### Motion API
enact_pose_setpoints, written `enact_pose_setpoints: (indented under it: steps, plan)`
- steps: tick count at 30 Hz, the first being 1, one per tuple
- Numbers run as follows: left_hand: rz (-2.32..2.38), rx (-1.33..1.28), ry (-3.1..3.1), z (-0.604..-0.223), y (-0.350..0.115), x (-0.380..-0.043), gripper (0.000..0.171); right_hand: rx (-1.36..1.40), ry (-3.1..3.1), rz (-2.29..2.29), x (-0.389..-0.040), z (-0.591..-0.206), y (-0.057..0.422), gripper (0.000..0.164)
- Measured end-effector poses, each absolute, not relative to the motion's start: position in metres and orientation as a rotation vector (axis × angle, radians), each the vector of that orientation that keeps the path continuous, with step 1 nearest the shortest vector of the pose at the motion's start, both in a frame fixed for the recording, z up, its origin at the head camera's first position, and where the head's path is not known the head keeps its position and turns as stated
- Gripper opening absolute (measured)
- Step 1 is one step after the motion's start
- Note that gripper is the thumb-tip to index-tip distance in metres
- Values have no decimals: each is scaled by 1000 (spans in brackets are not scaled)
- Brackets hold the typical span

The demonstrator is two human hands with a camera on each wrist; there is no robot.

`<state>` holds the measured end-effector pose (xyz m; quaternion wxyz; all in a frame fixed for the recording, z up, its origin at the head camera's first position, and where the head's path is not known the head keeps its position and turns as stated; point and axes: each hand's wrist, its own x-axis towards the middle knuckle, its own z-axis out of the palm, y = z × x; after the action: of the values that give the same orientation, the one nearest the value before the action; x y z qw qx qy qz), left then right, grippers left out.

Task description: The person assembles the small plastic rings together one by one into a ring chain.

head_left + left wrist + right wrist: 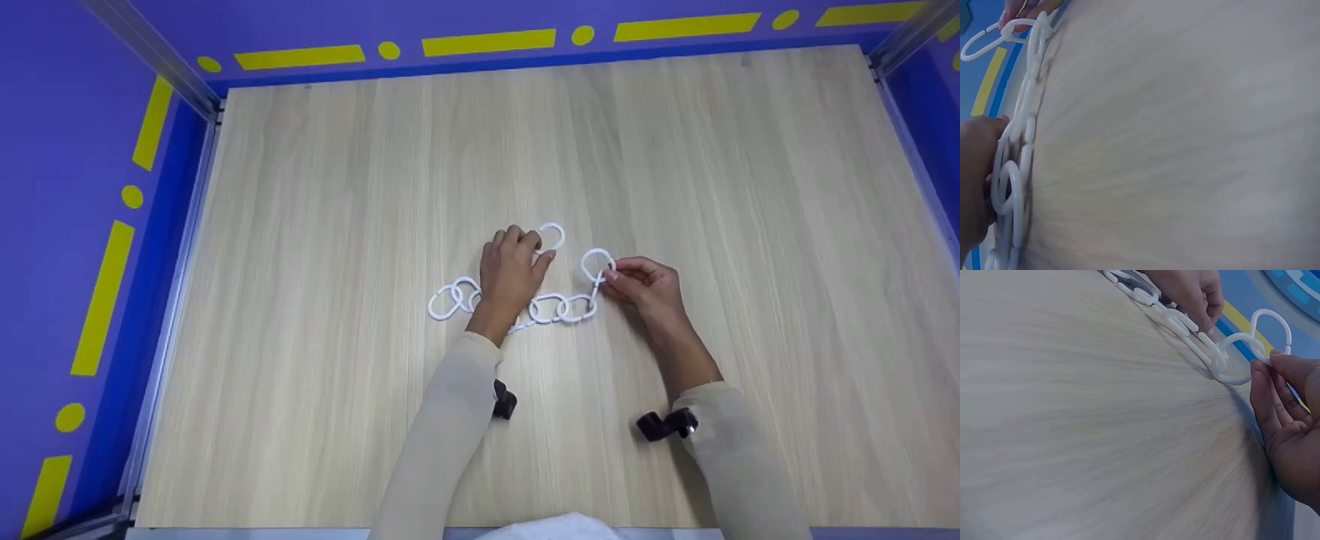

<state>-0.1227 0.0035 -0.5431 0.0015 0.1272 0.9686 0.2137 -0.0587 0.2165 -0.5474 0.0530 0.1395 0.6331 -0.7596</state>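
Observation:
A chain of white plastic C-shaped links (561, 309) lies on the table, partly hidden behind my left wrist. My right hand (651, 289) pinches the chain's right end between thumb and fingers. There, the end link (583, 264) is raised off the tabletop, with its round outline showing in the right wrist view too. Just above the chain, my left hand (511, 270) holds a separate white link (562, 237) between thumb and fingertips. That link's left side is covered by the fingers. In the left wrist view, the chain runs past the left hand (974, 180).
The wood-grain table (337, 225) is bounded by blue panels (90, 150) with yellow marks at the back and sides. Metal rails (176, 262) run along the sides. Black wrist devices (504, 401) sit on both sleeves.

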Motion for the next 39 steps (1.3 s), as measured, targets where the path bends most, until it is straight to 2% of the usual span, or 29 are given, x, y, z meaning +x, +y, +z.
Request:
enact_pose_setpoints:
  steps: [12,19,24,31,35,39]
  plan:
    - [898,334,3064,-546,-2,-119,35,420,1940,-2299,-59,-548,217,21]
    - [931,143,2968,-541,-3,-122,48,403,1961,-2269,-60,-548,216,27]
    - [970,110,2927,-539,-3,-122,43,403,1951,-2275,-61,-548,216,27]
    - [1191,332,2817,-539,-8,-124,11,397,1975,-2251,-63,-548,217,26]
    - [1269,445,2736,-535,-12,-128,18,375,1989,-2230,-65,-549,218,31]
    - [1189,502,2693,-528,-14,-131,34,359,2002,-2212,-66,-550,220,36]
